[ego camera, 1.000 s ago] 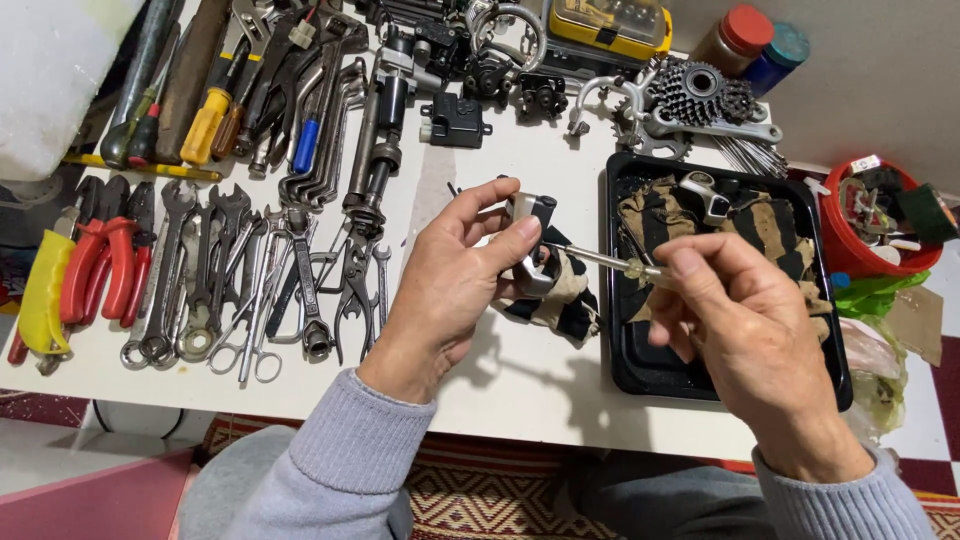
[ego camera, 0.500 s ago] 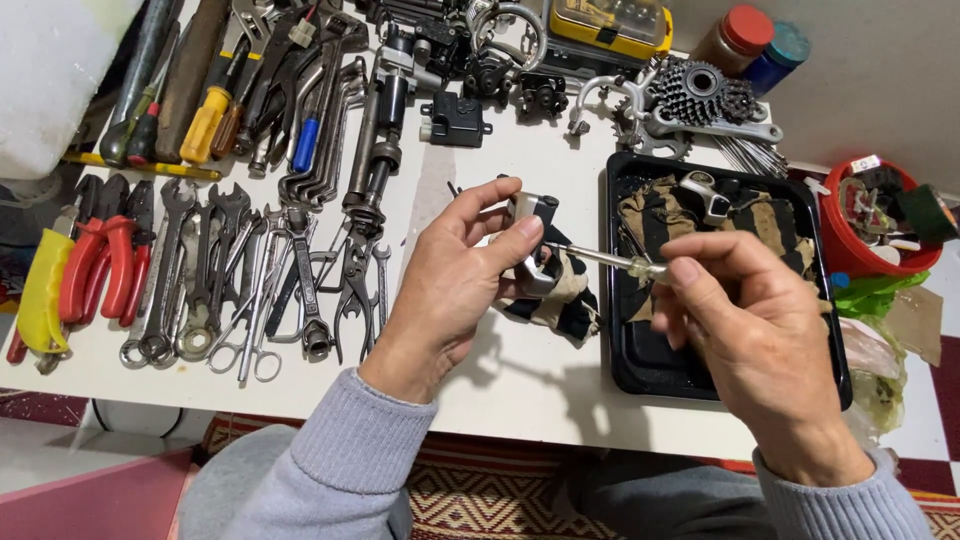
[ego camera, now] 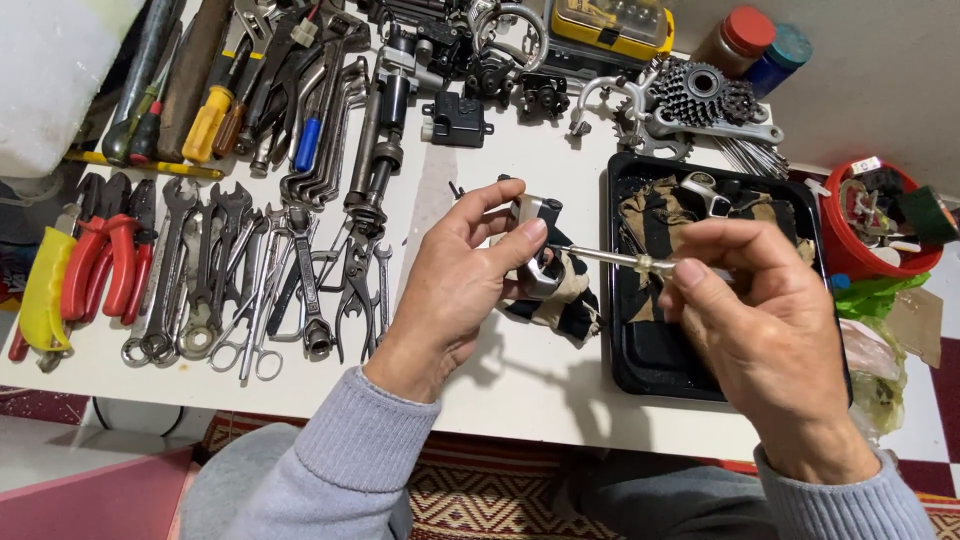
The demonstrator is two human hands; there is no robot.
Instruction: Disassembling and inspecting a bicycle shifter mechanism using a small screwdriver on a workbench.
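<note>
A: How were our fingers set?

B: Our left hand (ego camera: 455,285) was closed on a small silver metal part (ego camera: 537,215), thumb on top and fingertips curled under it. Our right hand (ego camera: 765,335) pinched the handle of a thin screwdriver (ego camera: 610,258) between thumb and forefinger, with the shaft running left to the part.

A: Where did the part sit?

B: It sat at our left fingertips, above a dark and tan rag (ego camera: 565,300) lying on the white table (ego camera: 520,375). Whether the tip touched the part, we could not tell.

A: And farther out?

B: Beneath our right fingers lay a black tray (ego camera: 640,365). Left of our left fingers we had wrenches (ego camera: 200,265) laid in a row, then red-handled pliers (ego camera: 100,260). Beyond both hands stood a cassette of sprockets (ego camera: 700,95), and to the right a red bucket (ego camera: 850,255).
</note>
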